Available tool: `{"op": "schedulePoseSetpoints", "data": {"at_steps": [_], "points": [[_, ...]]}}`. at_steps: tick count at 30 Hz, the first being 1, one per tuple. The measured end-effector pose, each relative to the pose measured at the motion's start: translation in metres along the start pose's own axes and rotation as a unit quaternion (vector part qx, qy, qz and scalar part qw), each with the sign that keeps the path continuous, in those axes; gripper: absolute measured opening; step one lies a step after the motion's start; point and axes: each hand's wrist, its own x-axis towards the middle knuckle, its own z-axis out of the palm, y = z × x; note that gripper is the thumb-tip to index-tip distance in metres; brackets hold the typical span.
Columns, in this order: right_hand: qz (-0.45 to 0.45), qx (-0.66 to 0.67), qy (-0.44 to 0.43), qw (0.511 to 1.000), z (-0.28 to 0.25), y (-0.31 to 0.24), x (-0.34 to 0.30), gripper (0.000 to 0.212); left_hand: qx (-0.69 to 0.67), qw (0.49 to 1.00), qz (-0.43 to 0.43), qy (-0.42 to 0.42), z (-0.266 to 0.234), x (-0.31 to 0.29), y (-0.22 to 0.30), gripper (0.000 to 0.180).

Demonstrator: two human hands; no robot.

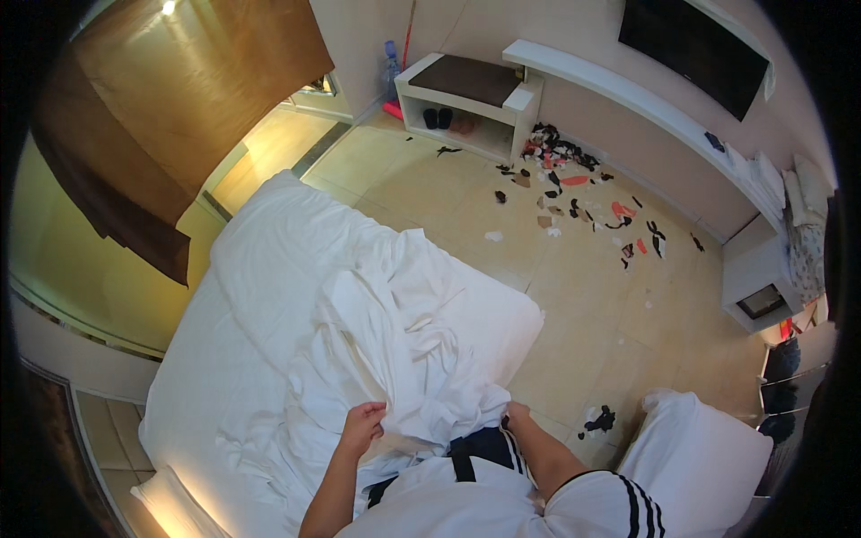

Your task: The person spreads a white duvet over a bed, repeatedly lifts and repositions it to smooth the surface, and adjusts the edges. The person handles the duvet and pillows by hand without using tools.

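Observation:
A rumpled white bed sheet [377, 332] lies bunched over the near half of the bed. My left hand [363, 425] is closed, its fingertips pinching a fold of the sheet in front of my body. Beside my right hip, my right hand [515, 414] is closed on the sheet's right part; its fingers are partly hidden by the cloth. Between the two hands the fabric hangs in loose folds close to my waist. Under it, the white-covered mattress [256, 229] stretches away to the far left.
Scattered cloth scraps [560, 157] lie on the tiled floor near a white bench [466, 108]. A second white-covered bed [700, 448] stands at my right. A pillow [175, 502] is at the near left. A brown curtain [170, 99] hangs at left; a television [695, 54] is on the wall.

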Motion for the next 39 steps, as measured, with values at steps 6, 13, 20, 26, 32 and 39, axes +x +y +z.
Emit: {"op": "schedulePoseSetpoints", "data": {"at_steps": [6, 13, 20, 26, 32, 39], "points": [[0.270, 0.697, -0.325, 0.580, 0.041, -0.005, 0.043, 0.032, 0.176, 0.960, -0.169, -0.139, -0.016, -0.045, 0.005, 0.019], [0.071, 0.733, -0.504, 0.451, -0.092, -0.130, 0.006, 0.017, 0.723, 0.687, 0.007, -0.070, -0.040, 0.013, -0.050, 0.025], [0.033, 0.514, -0.167, 0.841, -0.060, -0.106, 0.025, 0.021, 0.342, 0.827, 0.247, 0.370, -0.039, 0.165, -0.056, 0.026], [0.267, 0.393, -0.082, 0.876, 0.066, 0.033, 0.069, 0.062, 0.110, 0.835, 0.162, 0.514, -0.047, 0.251, -0.015, 0.044], [0.347, 0.589, -0.294, 0.668, 0.102, 0.044, 0.071, 0.039, 0.035, 0.868, 0.304, 0.391, 0.001, 0.220, 0.014, 0.034], [0.167, 0.754, -0.372, 0.515, -0.058, -0.135, 0.024, 0.037, 0.021, 0.847, 0.439, 0.297, 0.055, 0.044, 0.108, 0.025]]}}
